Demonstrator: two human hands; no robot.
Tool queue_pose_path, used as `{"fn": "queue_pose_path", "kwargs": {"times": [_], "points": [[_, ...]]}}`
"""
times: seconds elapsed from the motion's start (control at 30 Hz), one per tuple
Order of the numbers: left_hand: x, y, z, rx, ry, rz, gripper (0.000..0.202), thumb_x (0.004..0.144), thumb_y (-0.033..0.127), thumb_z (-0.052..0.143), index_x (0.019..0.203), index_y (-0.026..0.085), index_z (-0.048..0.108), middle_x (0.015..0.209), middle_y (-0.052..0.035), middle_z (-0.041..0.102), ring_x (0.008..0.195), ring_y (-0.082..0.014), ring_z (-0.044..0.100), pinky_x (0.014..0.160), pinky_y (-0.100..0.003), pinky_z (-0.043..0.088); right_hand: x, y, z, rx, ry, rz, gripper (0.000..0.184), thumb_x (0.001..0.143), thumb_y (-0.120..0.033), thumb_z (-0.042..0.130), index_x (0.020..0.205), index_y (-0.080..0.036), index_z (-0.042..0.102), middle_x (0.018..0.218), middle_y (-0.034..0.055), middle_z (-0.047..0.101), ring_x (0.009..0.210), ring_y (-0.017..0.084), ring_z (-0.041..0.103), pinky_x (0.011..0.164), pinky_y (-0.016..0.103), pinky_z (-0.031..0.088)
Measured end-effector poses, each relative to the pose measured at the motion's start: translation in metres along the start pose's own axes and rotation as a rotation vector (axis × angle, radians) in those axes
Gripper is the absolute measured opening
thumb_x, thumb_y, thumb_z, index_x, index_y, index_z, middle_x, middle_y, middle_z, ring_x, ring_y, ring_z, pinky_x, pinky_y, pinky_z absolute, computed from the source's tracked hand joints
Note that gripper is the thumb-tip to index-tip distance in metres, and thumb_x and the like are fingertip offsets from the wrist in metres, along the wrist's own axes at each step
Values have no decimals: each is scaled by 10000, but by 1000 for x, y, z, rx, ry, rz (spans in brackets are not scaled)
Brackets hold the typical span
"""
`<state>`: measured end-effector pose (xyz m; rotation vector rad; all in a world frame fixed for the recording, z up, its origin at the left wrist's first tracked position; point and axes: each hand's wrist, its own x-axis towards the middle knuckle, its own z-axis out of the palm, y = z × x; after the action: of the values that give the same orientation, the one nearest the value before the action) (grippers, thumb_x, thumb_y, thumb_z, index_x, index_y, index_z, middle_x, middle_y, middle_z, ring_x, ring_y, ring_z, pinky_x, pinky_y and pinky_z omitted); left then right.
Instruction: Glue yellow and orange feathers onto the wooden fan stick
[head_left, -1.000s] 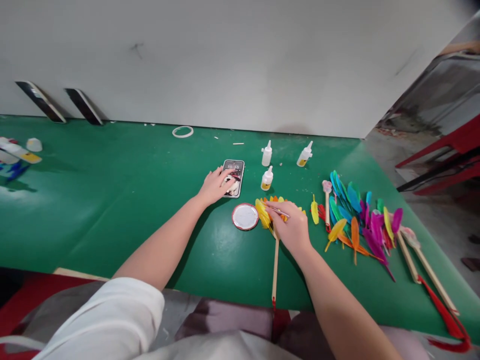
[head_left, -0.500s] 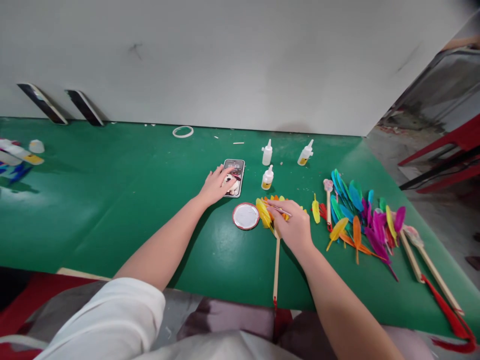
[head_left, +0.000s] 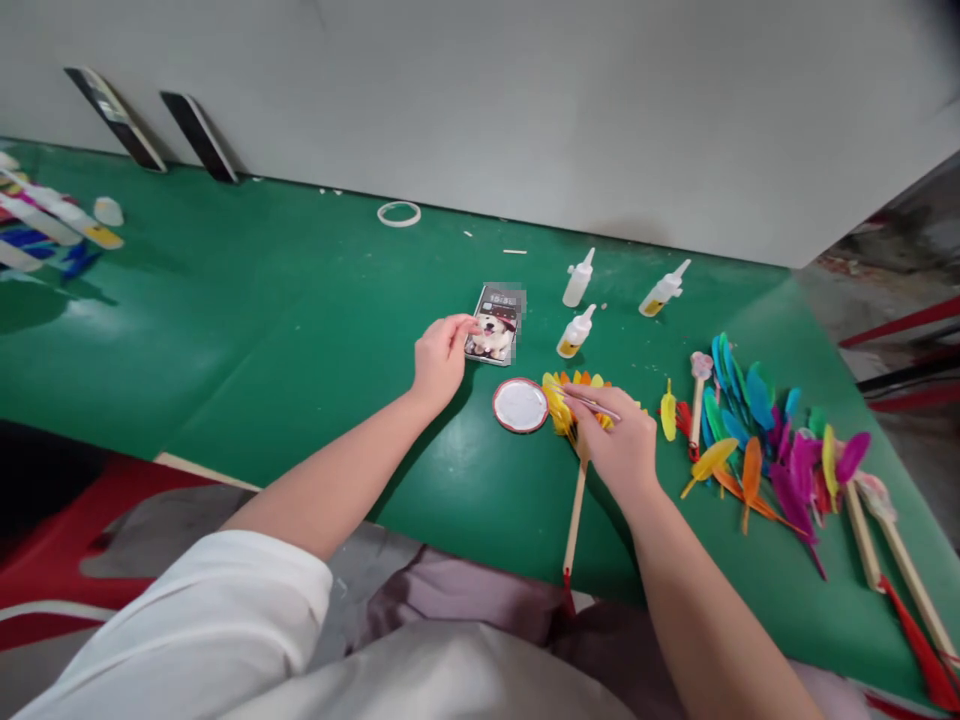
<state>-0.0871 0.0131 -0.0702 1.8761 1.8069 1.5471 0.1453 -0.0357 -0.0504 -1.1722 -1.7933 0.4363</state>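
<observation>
A person's left hand rests on the green surface, its grip loosely curled, with the fingertips touching the left edge of a phone toward the far edge. The right hand, its grip pinching a thin tool, lies on a yellow-orange feather fan. The fan's wooden stick reaches the near edge. A round white lid sits just beside the fan.
</observation>
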Motion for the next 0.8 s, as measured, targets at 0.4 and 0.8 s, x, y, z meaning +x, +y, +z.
{"fn": "queue_pose_path", "kwargs": {"times": [0.4, 0.8], "points": [[6, 3, 4, -49, -133, 18, 246, 783, 312, 619, 580, 174, 629, 566, 38, 638, 542, -88, 560, 565, -210, 410, -2, -2, 2, -23, -68, -25, 111, 806, -246, 599, 865, -224, 690, 828, 28, 719, 758, 179, 652, 712, 334, 516], [5, 5, -1, -91, -203, 111, 332, 899, 297, 430, 634, 163, 578, 565, 31, 617, 543, -77, 570, 573, -195, 420, 1, -12, -3, -26, -89, -51, 113, 828, -241, 574, 853, -211, 680, 809, 30, 707, 745, 164, 642, 692, 303, 508]]}}
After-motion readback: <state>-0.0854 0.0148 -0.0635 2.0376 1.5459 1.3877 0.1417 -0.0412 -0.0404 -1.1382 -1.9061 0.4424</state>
